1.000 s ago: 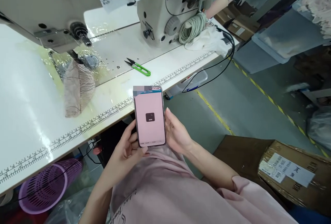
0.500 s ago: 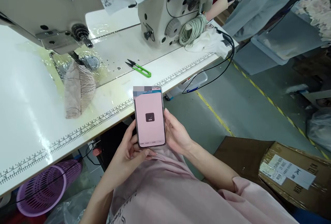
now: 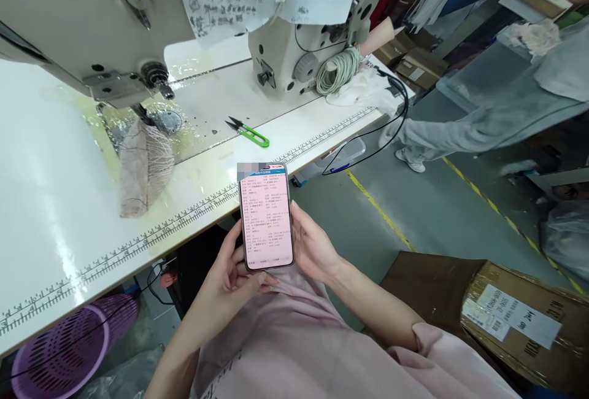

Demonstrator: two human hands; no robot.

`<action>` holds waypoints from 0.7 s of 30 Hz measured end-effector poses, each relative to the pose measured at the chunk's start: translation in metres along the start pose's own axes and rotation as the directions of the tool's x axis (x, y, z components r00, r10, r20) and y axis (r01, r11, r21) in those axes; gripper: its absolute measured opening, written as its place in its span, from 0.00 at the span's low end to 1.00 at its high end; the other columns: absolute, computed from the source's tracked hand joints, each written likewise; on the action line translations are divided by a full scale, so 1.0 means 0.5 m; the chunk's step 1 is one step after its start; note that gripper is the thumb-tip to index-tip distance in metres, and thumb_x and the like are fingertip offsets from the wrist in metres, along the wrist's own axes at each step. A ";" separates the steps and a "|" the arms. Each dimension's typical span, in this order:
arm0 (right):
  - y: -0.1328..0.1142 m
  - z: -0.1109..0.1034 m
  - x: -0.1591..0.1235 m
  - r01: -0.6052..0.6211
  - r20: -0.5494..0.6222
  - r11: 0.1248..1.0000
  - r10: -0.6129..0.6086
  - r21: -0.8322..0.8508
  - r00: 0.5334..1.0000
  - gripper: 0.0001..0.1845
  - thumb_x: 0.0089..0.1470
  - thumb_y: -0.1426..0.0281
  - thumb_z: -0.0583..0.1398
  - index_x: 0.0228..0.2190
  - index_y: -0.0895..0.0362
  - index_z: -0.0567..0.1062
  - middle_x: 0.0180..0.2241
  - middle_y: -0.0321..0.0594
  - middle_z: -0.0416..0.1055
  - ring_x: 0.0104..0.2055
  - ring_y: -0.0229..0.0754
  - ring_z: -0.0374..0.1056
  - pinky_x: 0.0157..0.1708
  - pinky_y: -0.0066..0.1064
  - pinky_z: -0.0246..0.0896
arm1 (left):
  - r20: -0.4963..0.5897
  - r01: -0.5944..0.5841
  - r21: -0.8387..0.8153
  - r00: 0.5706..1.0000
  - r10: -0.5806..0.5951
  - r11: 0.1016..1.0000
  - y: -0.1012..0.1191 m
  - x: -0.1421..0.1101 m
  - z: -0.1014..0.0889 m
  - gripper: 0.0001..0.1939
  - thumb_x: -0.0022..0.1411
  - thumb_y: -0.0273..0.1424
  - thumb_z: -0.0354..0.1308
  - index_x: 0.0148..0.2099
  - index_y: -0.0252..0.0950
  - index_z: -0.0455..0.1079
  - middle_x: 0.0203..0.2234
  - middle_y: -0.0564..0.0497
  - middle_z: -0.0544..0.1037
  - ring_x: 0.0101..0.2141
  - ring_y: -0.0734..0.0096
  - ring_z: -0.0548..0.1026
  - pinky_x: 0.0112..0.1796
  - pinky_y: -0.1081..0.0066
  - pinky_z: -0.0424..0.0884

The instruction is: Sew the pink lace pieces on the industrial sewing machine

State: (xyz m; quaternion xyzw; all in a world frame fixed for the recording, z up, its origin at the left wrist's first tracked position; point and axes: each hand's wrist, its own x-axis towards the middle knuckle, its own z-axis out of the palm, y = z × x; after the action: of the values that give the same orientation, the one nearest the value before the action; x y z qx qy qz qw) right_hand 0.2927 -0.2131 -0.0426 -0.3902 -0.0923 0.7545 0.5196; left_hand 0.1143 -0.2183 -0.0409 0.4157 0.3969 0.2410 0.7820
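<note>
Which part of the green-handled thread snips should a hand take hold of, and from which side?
Probably the green handle, from the right and near side: the thread snips lie flat, with the handle's rounded end toward the table's near edge and dark pointed blades facing away, leftward.

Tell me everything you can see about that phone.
The phone is a tall rectangle with rounded corners and a dark rim, its lit screen facing the camera. Below a blue strip, rows of tiny, unreadable text cover a pale pink background; pixelation hides the top-left corner. In view, it overlaps the white table. The left hand holds its lower left; the right hand lies along its right side, contact unclear.
</note>
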 end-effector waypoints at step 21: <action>0.012 -0.005 0.006 0.061 0.004 0.998 -0.061 -0.014 0.998 0.25 0.50 0.49 0.63 0.41 0.54 0.78 0.39 0.40 0.79 0.45 0.47 0.72 0.45 0.38 0.67 | -0.066 -0.043 0.023 0.997 0.044 0.999 -0.013 0.006 -0.001 0.44 0.61 0.36 0.63 0.70 0.53 0.40 0.47 0.48 0.75 0.33 0.69 0.79 0.39 0.64 0.80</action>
State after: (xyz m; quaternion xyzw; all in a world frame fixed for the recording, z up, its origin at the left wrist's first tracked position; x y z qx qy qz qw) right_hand 0.2898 -0.2138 -0.0490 -0.3896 -0.1104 0.7382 0.5396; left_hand 0.1161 -0.2195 -0.0476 0.4244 0.4161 0.2673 0.7585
